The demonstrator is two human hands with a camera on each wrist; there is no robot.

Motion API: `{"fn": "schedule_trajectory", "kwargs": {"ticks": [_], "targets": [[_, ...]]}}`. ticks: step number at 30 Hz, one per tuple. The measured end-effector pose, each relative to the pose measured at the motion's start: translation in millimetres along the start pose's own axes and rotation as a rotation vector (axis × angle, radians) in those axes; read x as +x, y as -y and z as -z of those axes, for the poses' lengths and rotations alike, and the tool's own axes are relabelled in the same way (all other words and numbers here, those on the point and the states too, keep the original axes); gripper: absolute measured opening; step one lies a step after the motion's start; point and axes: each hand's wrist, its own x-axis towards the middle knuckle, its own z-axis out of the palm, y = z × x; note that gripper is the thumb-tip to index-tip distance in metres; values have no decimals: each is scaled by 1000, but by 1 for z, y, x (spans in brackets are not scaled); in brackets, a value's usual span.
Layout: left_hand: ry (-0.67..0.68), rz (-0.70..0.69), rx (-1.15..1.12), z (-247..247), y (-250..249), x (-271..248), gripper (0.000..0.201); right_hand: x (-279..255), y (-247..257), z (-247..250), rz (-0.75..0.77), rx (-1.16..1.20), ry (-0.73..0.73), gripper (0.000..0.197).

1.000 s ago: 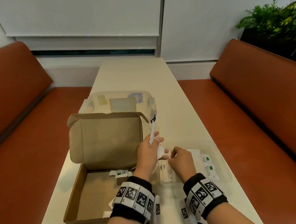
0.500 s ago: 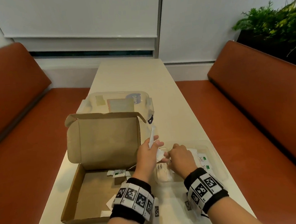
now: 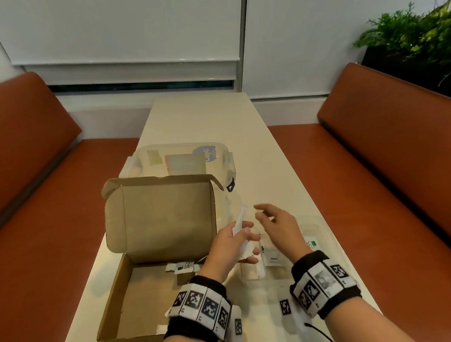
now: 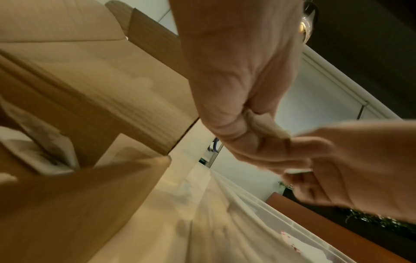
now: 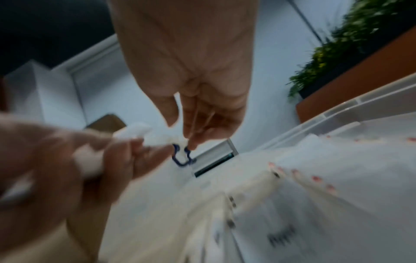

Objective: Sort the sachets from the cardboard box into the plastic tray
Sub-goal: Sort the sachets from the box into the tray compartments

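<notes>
Cardboard box [image 3: 137,303] stands open, lid upright beside the plastic tray [image 3: 326,233]. White sachets [image 3: 239,224] are pinched by the left hand [image 3: 230,246]; the right hand [image 3: 278,225] hovers, fingers loose, empty.

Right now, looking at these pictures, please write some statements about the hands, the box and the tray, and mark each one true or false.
1. The left hand holds white sachets. True.
2. The right hand grips a sachet. False: its fingers are loose and hold nothing.
3. The cardboard box has its lid closed. False: the lid stands open.
4. Some sachets already lie in the plastic tray. True.
5. The box is to the right of the tray. False: it is to the left.
</notes>
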Motion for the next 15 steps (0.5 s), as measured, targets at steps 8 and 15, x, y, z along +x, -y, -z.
{"fn": "schedule_trajectory", "kwargs": {"ticks": [8, 15], "targets": [[122, 19, 15, -5, -2, -3, 21, -1, 17, 18, 8, 418, 154, 9], [-89, 40, -2, -3, -1, 5, 16, 5, 15, 39, 46, 365, -164, 13]]}}
